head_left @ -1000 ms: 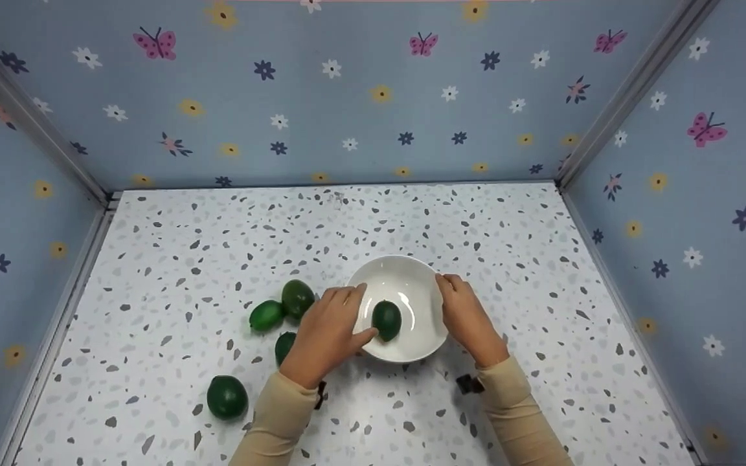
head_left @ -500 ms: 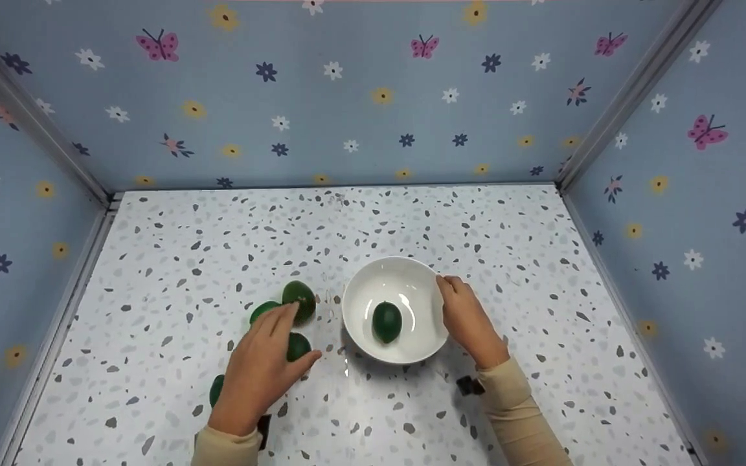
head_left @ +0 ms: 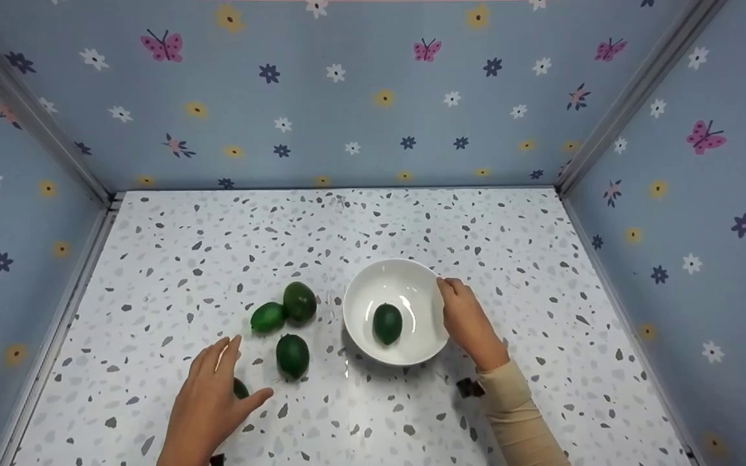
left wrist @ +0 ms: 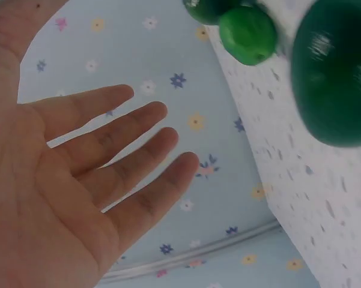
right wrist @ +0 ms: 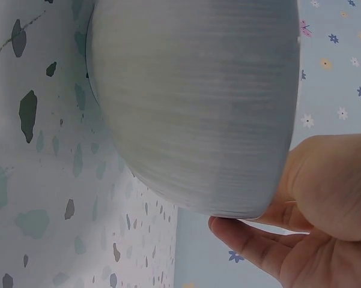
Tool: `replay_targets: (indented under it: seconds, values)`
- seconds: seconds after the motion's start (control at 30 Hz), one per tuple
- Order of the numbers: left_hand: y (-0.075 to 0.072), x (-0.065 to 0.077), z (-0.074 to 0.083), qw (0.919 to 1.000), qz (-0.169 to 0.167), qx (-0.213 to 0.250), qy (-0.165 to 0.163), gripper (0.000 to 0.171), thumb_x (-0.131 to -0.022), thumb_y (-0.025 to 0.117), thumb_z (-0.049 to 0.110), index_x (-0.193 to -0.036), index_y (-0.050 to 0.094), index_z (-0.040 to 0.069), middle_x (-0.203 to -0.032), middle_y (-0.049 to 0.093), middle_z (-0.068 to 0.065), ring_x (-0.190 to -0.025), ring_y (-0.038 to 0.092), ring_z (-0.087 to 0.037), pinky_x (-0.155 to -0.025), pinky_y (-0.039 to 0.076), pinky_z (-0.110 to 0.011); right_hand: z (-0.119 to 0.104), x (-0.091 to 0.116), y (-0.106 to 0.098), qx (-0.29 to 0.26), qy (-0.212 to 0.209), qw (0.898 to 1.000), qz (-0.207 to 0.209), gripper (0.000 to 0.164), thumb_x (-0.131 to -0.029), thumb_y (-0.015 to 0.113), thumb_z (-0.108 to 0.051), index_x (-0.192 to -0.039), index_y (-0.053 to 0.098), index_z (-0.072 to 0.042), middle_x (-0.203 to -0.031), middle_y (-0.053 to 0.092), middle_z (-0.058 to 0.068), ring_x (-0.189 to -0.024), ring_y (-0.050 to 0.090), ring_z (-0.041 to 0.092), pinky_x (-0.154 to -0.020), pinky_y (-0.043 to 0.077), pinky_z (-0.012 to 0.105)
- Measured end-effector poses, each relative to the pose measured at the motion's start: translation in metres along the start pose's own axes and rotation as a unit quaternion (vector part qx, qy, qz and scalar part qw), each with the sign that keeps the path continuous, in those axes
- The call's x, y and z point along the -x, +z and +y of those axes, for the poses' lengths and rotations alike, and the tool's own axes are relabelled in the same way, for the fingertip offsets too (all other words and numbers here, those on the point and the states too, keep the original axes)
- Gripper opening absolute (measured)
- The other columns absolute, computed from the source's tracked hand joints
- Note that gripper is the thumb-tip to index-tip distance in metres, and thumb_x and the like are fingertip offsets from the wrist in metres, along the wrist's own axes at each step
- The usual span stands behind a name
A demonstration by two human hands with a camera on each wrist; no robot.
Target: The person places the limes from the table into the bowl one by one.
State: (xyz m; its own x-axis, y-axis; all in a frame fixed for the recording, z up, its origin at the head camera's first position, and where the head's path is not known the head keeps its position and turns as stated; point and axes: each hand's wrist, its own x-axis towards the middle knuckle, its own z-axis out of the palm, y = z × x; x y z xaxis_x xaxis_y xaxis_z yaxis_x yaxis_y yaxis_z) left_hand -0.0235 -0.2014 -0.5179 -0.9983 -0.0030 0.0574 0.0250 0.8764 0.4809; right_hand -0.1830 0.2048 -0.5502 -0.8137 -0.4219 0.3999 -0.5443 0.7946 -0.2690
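Left hand (head_left: 208,398): fingers (left wrist: 156,195) straight and spread, thumb out to the side, holding nothing. It is above the table's near left part, partly covering 1 dark green fruit (head_left: 241,389); only a sliver of that fruit shows between fingers and thumb in the head view. Left wrist view: palm in sight, gap between fingertips and a large dark green fruit at the right edge, cut off by the frame.

Right hand (head_left: 473,320): grips the white bowl (head_left: 363,288) at the right side of its rim. Right wrist view: 1 fingertip at the rim edge, rest of the grip partly hidden behind the bowl wall. Bowl stands upright on the table, right of the loose fruit.

Fruit count 5: 1 dark green fruit in the bowl (head_left: 388,323), lying near the middle of the bottom; 4 on the table, left of the bowl. A bright green lime (head_left: 268,318) touches a dark fruit beside it (head_left: 299,302); a lower dark fruit (head_left: 293,356) lies just below the pair, apart from both.

Rest: white speckled table (head_left: 463,220); blue walls (head_left: 360,84) with flowers and butterflies, grey corner strips (head_left: 635,97). Beige sleeve (head_left: 515,404) on the right arm, small black piece (head_left: 470,388) at that wrist.
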Motion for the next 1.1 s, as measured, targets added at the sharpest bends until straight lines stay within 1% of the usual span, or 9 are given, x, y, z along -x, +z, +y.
replay_targets:
  seconds: [0.1,0.2,0.27,0.33,0.5,0.63,0.8,1.0,1.1]
  values:
    - [0.004,0.004,-0.010,0.9972,-0.057,0.003,-0.048,0.104,-0.072,0.089,0.044,-0.150,0.039,-0.003,-0.147,0.038,-0.030,-0.133,0.033,-0.050,-0.102,0.038,-0.065,0.000,0.000,0.001,-0.001,-0.002,1.000,0.001,0.039,-0.088,0.058,0.017,-0.126,0.059,0.010,-0.110,0.060,0.026,-0.091,0.062,0.041,-0.080,0.055,0.051]
    - [0.011,0.005,-0.020,0.9902,-0.105,0.012,-0.092,0.108,-0.073,0.088,0.047,-0.152,0.034,-0.003,-0.148,0.033,-0.032,-0.132,0.032,-0.054,-0.098,0.039,-0.068,0.000,0.000,0.002,0.000,0.001,1.000,0.000,0.039,-0.088,0.058,0.017,-0.126,0.060,0.010,-0.110,0.060,0.026,-0.091,0.062,0.041,-0.080,0.055,0.051]
    - [0.016,0.006,-0.027,0.9857,-0.125,0.016,-0.112,0.108,-0.074,0.088,0.045,-0.151,0.033,-0.006,-0.147,0.033,-0.034,-0.129,0.033,-0.056,-0.097,0.039,-0.069,0.000,0.000,0.002,-0.004,0.005,1.000,-0.004,0.038,-0.089,0.058,0.016,-0.126,0.060,0.009,-0.110,0.060,0.026,-0.091,0.061,0.041,-0.081,0.055,0.051]
    - [0.021,0.007,-0.032,0.9833,-0.133,0.018,-0.123,0.106,-0.074,0.088,0.043,-0.149,0.034,-0.010,-0.145,0.034,-0.036,-0.126,0.037,-0.058,-0.096,0.040,-0.068,0.000,0.000,0.001,-0.005,0.009,1.000,-0.007,0.036,-0.091,0.058,0.014,-0.127,0.060,0.008,-0.111,0.060,0.025,-0.092,0.061,0.041,-0.081,0.055,0.051]
    - [0.029,0.009,-0.040,0.9832,-0.122,0.029,-0.133,0.097,-0.076,0.087,0.034,-0.142,0.037,-0.017,-0.135,0.040,-0.040,-0.119,0.045,-0.057,-0.094,0.043,-0.065,-0.001,0.000,0.001,-0.004,0.012,1.000,-0.010,0.035,-0.092,0.056,0.013,-0.127,0.060,0.009,-0.112,0.060,0.025,-0.094,0.061,0.041,-0.082,0.055,0.050]
    - [0.031,0.007,-0.041,0.9818,-0.115,0.036,-0.146,0.093,-0.078,0.086,0.036,-0.138,0.042,-0.019,-0.128,0.045,-0.039,-0.114,0.050,-0.054,-0.092,0.046,-0.063,-0.002,0.000,0.000,0.003,0.005,1.000,-0.007,0.036,-0.092,0.056,0.016,-0.127,0.059,0.010,-0.112,0.060,0.026,-0.094,0.062,0.041,-0.081,0.056,0.049]
    - [0.030,0.005,-0.041,0.9799,-0.113,0.031,-0.161,0.092,-0.077,0.086,0.039,-0.134,0.045,-0.020,-0.125,0.048,-0.038,-0.112,0.053,-0.055,-0.091,0.047,-0.062,-0.002,0.000,0.000,0.001,0.007,1.000,-0.006,0.036,-0.093,0.056,0.015,-0.128,0.059,0.007,-0.113,0.060,0.025,-0.095,0.061,0.040,-0.081,0.055,0.049]
    - [0.027,0.005,-0.036,0.9815,-0.102,0.023,-0.160,0.092,-0.077,0.086,0.041,-0.133,0.046,-0.021,-0.125,0.050,-0.038,-0.112,0.054,-0.055,-0.091,0.047,-0.062,-0.002,0.000,0.000,-0.001,0.005,1.000,-0.002,0.036,-0.093,0.056,0.014,-0.128,0.059,0.007,-0.112,0.060,0.025,-0.093,0.062,0.040,-0.081,0.055,0.050]
    - [0.023,0.003,-0.030,0.9852,-0.087,0.024,-0.145,0.092,-0.077,0.086,0.042,-0.132,0.047,-0.020,-0.125,0.051,-0.038,-0.111,0.054,-0.054,-0.090,0.048,-0.061,-0.002,0.001,0.000,0.000,0.004,1.000,-0.001,0.036,-0.093,0.056,0.014,-0.128,0.059,0.008,-0.112,0.060,0.025,-0.093,0.061,0.040,-0.081,0.055,0.050]
